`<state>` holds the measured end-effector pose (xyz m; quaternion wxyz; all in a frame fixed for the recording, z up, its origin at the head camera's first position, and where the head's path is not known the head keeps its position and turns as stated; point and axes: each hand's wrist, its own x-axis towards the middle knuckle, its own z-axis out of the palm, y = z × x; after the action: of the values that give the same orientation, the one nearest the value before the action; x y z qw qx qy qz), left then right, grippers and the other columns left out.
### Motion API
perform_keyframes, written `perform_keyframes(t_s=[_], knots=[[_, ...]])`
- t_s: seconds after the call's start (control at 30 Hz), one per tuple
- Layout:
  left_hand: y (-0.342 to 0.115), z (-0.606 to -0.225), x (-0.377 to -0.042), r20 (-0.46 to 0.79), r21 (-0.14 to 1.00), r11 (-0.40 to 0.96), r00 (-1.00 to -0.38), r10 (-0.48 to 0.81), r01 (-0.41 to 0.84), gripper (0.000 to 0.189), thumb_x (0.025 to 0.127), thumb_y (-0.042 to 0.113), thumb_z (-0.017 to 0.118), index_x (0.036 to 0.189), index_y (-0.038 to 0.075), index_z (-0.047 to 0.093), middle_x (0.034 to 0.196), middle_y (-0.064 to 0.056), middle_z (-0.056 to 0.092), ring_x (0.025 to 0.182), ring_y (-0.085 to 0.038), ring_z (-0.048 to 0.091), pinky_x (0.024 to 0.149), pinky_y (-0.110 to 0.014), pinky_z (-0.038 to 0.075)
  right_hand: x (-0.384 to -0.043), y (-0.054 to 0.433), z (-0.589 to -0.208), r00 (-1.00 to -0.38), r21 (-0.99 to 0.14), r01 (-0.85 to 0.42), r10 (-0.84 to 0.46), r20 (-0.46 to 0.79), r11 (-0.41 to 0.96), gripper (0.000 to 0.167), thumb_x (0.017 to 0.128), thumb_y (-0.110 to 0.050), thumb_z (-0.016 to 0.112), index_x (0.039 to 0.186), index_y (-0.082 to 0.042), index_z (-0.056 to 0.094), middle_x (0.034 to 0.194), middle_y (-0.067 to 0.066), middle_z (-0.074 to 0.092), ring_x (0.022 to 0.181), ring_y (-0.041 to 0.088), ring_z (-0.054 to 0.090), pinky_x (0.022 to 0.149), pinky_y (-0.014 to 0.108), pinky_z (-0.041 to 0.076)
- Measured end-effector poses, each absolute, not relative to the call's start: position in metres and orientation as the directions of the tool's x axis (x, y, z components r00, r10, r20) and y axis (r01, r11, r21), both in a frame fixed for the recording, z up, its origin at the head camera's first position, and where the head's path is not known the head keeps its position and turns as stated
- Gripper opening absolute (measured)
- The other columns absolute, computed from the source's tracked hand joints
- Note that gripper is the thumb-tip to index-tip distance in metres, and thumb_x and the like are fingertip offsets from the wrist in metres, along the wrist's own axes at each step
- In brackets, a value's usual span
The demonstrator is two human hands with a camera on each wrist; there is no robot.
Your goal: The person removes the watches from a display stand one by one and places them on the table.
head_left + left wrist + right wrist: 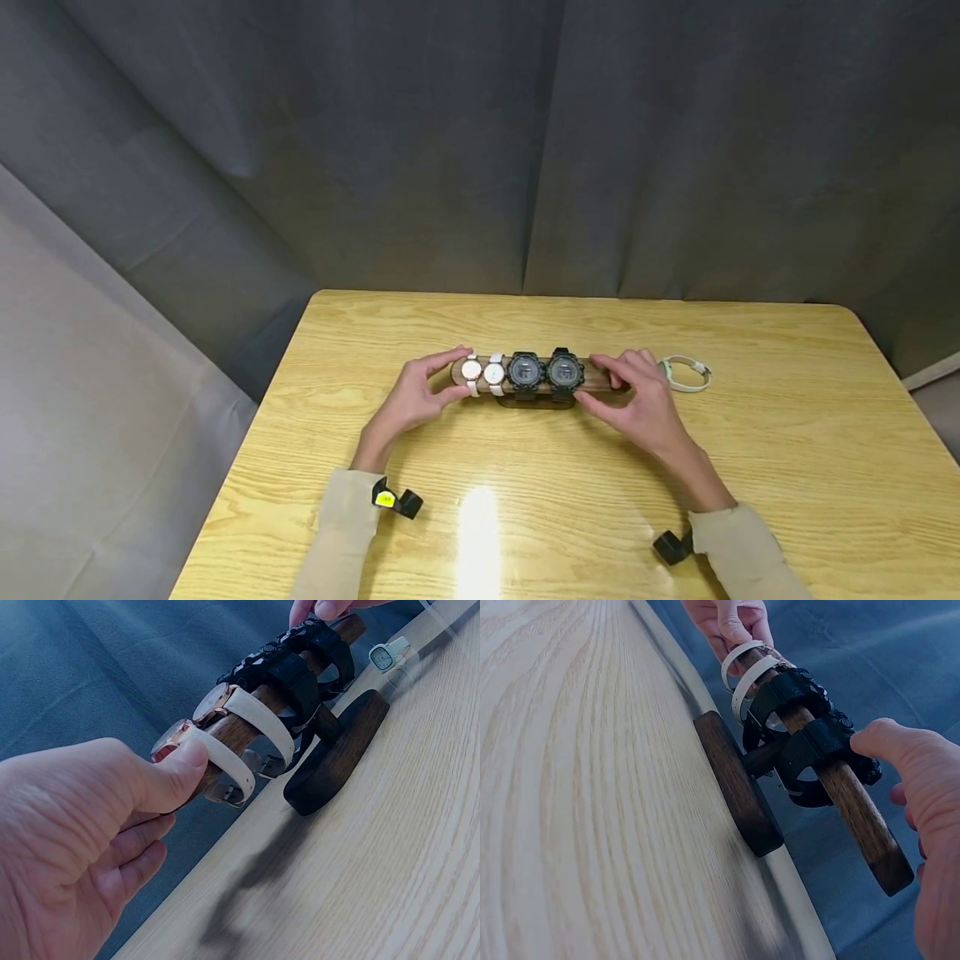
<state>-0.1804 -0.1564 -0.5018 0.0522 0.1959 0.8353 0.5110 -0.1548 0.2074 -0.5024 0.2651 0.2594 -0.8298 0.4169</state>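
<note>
A dark wooden watch stand bears two white-strapped watches and two chunky black digital watches along its bar. At the bar's left end, my left hand pinches the outermost white-strapped watch, thumb on its strap near the rose-gold case. The second white-strapped watch sits just beside it. My right hand holds the outer black watch between thumb and index finger, with the bar's bare right end passing by the palm. Between the pairs is the inner black watch.
A pale green watch with a white strap lies on the wooden table, right of my right hand. Behind the table's far edge hangs a dark grey curtain. The stand's flat base rests on the tabletop.
</note>
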Motion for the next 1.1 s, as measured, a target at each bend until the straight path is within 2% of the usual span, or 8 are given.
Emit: perform_keyframes(t_s=[0.4,0.73,1.1], knots=[[-0.157,-0.503,-0.182,0.124,0.866,0.407,-0.914,0.385,0.289,0.057,0.093,0.014,0.080,0.147,0.014,0.062,0.154,-0.006,0.055,0.147,-0.027,0.047,0.124,-0.049,0.033,-0.158,0.199,-0.502,-0.737,-0.538,-0.635,-0.228,0.636,0.554,0.054,0.065,-0.021,0.098,0.111,-0.001,0.078,0.074,0.005,0.050,0.082,0.016,0.036,0.073,0.028,0.026],[-0.156,-0.503,-0.182,0.136,0.863,0.406,-0.911,0.389,0.302,0.056,0.094,0.015,0.079,0.147,0.014,0.062,0.154,-0.006,0.055,0.147,-0.026,0.047,0.124,-0.049,0.034,-0.161,0.195,-0.502,-0.719,-0.518,-0.655,-0.241,0.652,0.550,0.051,0.066,-0.020,0.098,0.108,0.000,0.078,0.073,0.003,0.047,0.081,0.017,0.034,0.073,0.028,0.025],[-0.156,-0.500,-0.181,0.131,0.867,0.400,-0.910,0.393,0.298,0.057,0.094,0.016,0.080,0.147,0.011,0.061,0.154,-0.006,0.055,0.147,-0.026,0.047,0.124,-0.049,0.034,-0.161,0.192,-0.502,-0.713,-0.485,-0.648,-0.243,0.658,0.588,0.055,0.065,-0.029,0.098,0.105,0.003,0.078,0.072,0.001,0.046,0.080,0.019,0.035,0.074,0.028,0.026]])
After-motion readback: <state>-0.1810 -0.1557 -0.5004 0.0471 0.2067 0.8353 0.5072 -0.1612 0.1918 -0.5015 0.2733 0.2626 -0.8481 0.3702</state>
